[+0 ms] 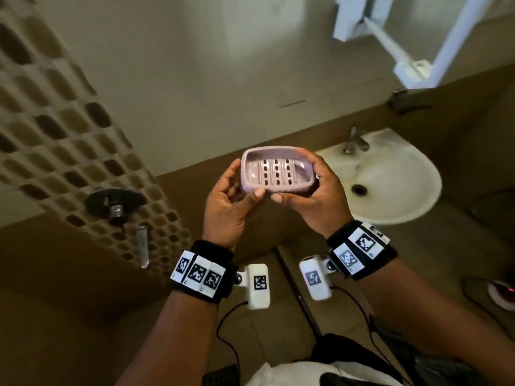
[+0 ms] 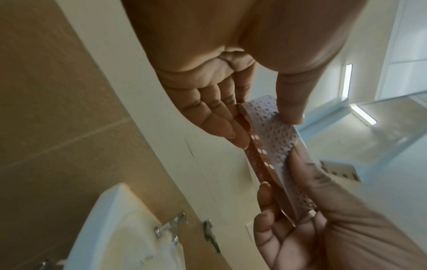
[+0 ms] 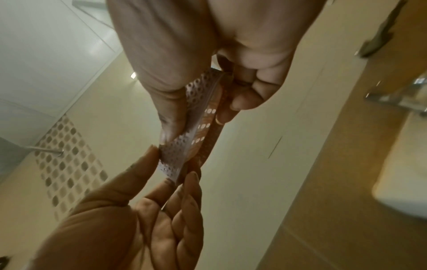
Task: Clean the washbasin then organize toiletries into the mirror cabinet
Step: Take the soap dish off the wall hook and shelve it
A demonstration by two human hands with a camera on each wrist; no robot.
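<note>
An empty pink soap dish [image 1: 276, 171] with drain slots is held level in front of me, left of the white washbasin [image 1: 390, 190]. My left hand [image 1: 239, 188] grips its left end, thumb on the near rim and fingers behind. The right end is gripped by my right hand [image 1: 317, 188], thumb under the near edge. In the left wrist view the soap dish [image 2: 270, 131] shows edge-on between the left hand [image 2: 254, 117] and the right hand [image 2: 300, 201]. The right wrist view shows the soap dish [image 3: 198, 127] pinched by the right hand [image 3: 203, 109], with the left hand [image 3: 166, 173] below it.
A metal tap [image 1: 355, 140] stands at the basin's back edge. The white-framed mirror cabinet [image 1: 390, 37] hangs at the upper right. A shower valve [image 1: 115, 203] sits on the patterned tile wall at the left. Cables hang from the wrist cameras.
</note>
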